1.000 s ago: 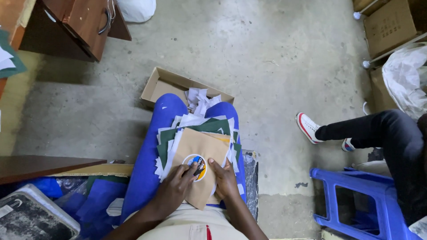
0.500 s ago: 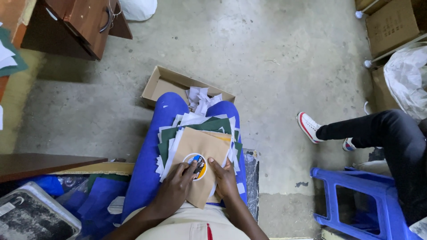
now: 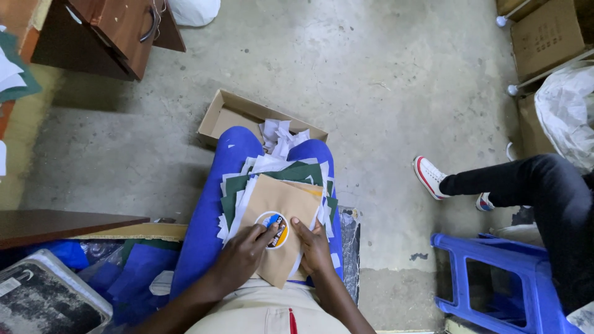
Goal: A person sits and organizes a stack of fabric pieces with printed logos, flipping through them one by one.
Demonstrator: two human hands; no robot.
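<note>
Both hands press flat rather than grasp: the left hand (image 3: pixel 242 255) lies spread on the tan paper sheet (image 3: pixel 279 210) with its fingertips at the left edge of the round sticker (image 3: pixel 274 229), and the right hand (image 3: pixel 314 247) rests with its fingers just right of the sticker, neither hand closed around anything. That tan sheet sits on top of a stack of green and white sheets (image 3: pixel 247 182) across the person's lap, on blue trousers (image 3: pixel 216 204), with the round blue, white and orange sticker near the sheet's lower middle. Beyond the knees an open cardboard box (image 3: pixel 229 114) on the concrete floor holds white paper scraps (image 3: pixel 278 133). To do the smoothing well, I would judge that the fingertips should rub outward from the sticker's centre to its rim so no bubble or crease stays, while the other hand pins the sheet so it cannot slide on the loose stack beneath. Another person's leg and a white shoe (image 3: pixel 430 176) lie to the right, near a blue plastic stool (image 3: pixel 495 278), well apart from the work
</note>
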